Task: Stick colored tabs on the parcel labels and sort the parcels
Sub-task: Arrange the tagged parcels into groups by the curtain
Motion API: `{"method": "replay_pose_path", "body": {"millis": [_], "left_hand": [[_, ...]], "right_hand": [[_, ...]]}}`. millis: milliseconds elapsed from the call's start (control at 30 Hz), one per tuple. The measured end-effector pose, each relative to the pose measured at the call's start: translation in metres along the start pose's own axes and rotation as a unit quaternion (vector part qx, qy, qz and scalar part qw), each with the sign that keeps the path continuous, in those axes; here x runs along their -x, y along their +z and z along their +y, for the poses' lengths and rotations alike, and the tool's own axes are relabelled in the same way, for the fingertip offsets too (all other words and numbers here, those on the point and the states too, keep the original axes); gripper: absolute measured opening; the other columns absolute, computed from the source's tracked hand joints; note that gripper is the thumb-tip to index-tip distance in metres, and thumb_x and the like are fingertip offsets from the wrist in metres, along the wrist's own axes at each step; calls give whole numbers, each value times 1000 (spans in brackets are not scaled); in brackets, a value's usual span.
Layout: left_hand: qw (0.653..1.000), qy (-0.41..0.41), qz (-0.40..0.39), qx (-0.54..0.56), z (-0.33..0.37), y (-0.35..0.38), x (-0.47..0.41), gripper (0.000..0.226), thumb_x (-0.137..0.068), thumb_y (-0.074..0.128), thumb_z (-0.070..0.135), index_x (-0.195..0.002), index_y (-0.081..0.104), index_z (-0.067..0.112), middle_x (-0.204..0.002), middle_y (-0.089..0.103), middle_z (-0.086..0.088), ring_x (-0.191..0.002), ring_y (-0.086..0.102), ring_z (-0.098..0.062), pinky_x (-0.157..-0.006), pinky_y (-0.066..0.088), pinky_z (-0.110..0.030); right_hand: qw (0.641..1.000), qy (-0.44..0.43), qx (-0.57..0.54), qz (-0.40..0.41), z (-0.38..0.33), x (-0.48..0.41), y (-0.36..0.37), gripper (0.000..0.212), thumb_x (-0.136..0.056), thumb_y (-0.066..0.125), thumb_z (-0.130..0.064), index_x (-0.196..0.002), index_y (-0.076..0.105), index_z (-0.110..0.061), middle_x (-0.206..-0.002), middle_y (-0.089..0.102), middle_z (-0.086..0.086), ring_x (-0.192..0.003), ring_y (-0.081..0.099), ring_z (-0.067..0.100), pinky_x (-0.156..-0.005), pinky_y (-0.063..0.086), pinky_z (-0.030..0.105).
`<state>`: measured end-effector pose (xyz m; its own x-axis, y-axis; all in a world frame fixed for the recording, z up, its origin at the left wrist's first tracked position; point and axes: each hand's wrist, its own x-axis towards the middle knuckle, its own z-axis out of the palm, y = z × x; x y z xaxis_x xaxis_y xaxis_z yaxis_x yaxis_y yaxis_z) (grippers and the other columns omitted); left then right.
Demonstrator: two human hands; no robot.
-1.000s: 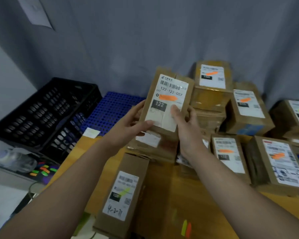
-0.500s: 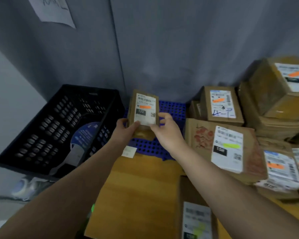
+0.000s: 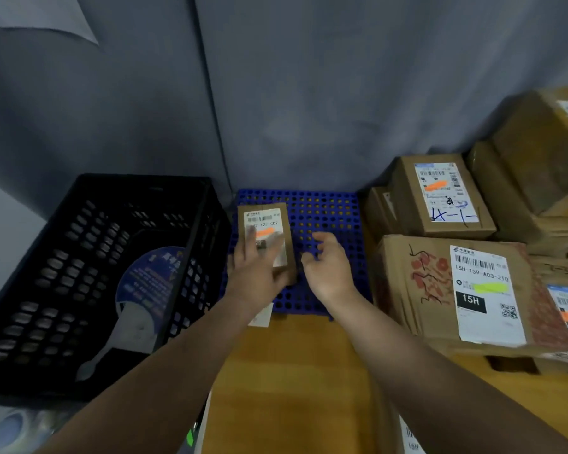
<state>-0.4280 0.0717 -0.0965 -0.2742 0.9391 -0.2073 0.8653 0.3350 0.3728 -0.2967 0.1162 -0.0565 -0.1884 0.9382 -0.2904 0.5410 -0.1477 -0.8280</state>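
- Parcel (image 3: 265,224), small and brown, lies label up on the blue mat (image 3: 325,217) at frame centre, toward the mat's left edge.
- Orange tab (image 3: 265,233) sits across the middle of its white label (image 3: 261,213).
- Left hand (image 3: 256,270) rests flat on the parcel's lower half, with its fingers straight and spread over the label; motion blur softens them.
- Right hand (image 3: 328,267) hovers over the mat just right of the parcel, fingers loosely curled and holding nothing. Whether its thumb touches the parcel's edge cannot be told.
- Black crate (image 3: 79,257) fills the left of the frame beside the mat, with a blue-and-white fan (image 3: 145,290) lying inside.
- Flat box (image 3: 423,290) at right centre carries a label with a green tab (image 3: 491,287). Behind it, a smaller box (image 3: 407,198) shows an orange strip (image 3: 436,185) and blue handwriting.
- More boxes (image 3: 545,152) are stacked at the far right edge.
- Wooden table (image 3: 292,371) shows at lower centre, and a grey curtain (image 3: 309,93) hangs behind.
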Motion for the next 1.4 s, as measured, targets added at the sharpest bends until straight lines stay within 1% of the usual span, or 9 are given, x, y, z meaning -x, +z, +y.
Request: {"method": "replay_pose_path", "body": {"millis": [100,200,300,533,700,1033,1233,1300,1400], "left_hand": [[997,18,-52,-58,-1,3,-21,72,-87,57,53,-146,16,44,-159,-9,-7,-144,-12,-34,-114,10,-60],[996,12,-46,-76,-10,-8,-50,67,-90,57,42,-146,19,40,-160,-5,-8,-145,-10,-35,-113,12,-63],[993,15,-52,-103,-30,-23,-75,66,-92,54,43,-147,17,41,-161,-7,-5,-146,-11,-33,-114,1,-62],[990,34,-74,-119,-36,-38,-94,65,-96,47,45,-149,12,39,-160,-11,-4,-146,-14,-32,-116,-7,-56],[991,50,-57,-108,-23,-49,-88,72,-93,49,51,-151,8,37,-160,-14,-8,-145,-19,-31,-117,-10,-49],[986,119,116,27,54,-92,-41,51,-94,54,34,-140,43,15,-145,41,-9,-137,30,-27,-114,19,-35],[976,160,120,92,126,-99,-3,45,-96,53,32,-138,46,18,-141,46,-4,-131,34,-25,-109,26,-31],[972,171,109,115,153,-96,9,43,-96,53,31,-137,46,19,-140,46,-2,-132,34,-23,-107,26,-29],[967,190,97,141,197,-86,25,41,-96,53,30,-135,48,20,-137,48,-1,-131,36,-20,-102,25,-22]], "right_hand": [[1000,17,6,18,2,-8,8,44,-95,52,-15,-138,41,-15,-139,41,8,-119,49,20,-82,40,22],[998,36,23,35,-1,-22,14,44,-95,53,-18,-137,41,-16,-139,41,9,-110,57,29,-81,51,35],[997,56,26,37,-7,-35,20,45,-95,54,-20,-137,40,-17,-138,40,8,-112,55,30,-85,53,42],[997,59,29,42,-12,-52,26,44,-96,53,-20,-137,40,-19,-140,38,8,-119,50,26,-88,51,37],[999,19,5,40,-19,-49,24,46,-95,53,-17,-138,40,-17,-142,39,6,-127,43,21,-83,40,23],[987,-83,-55,125,-52,-14,-44,42,-90,57,-12,-131,47,-11,-123,55,9,-111,55,20,-92,41,24],[972,-125,-56,189,-35,17,-131,37,-89,56,-8,-125,51,-11,-106,59,3,-97,58,18,-89,43,27],[968,-127,-49,210,-25,26,-161,37,-89,55,-8,-125,52,-11,-111,59,5,-103,57,18,-88,42,23],[964,-134,-41,228,-6,37,-206,39,-90,55,-9,-128,50,-13,-121,57,5,-109,55,18,-96,44,32]]}}
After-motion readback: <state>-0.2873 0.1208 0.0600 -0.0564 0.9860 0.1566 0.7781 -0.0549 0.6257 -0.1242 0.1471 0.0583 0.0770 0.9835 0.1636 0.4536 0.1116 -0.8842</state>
